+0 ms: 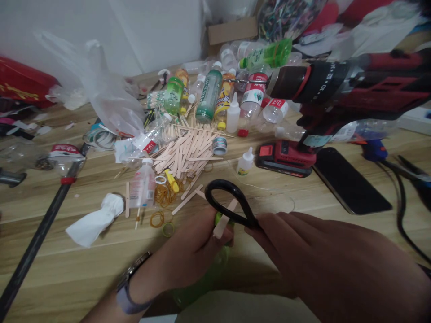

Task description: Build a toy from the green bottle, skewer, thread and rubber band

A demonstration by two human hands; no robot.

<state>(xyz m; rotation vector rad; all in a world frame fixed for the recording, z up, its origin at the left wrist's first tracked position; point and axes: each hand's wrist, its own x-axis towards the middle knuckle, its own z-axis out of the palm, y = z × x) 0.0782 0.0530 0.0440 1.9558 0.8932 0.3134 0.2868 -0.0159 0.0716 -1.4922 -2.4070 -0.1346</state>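
Note:
My left hand point(198, 242), with a watch on its wrist, is closed round the neck end of a green plastic bottle point(188, 291). A wooden stick point(225, 220) lies at the bottle's neck, beside my left thumb. My right hand point(289, 246) is closed on a black looped handle point(239, 185), whose loop rises just above the stick. What joins the lower part of the loop is hidden behind my right fingers. The bottle's body hangs below my left hand, partly covered by it.
A red and black drill point(313, 89) stands at the right, near a phone point(352, 179). Many wooden sticks point(188, 148) are piled centrally, with plastic bottles point(208, 94) behind. A small glue bottle point(245, 161), rubber bands point(164, 196) and crumpled tissue point(96, 220) lie nearer. A black rod point(40, 233) extends left.

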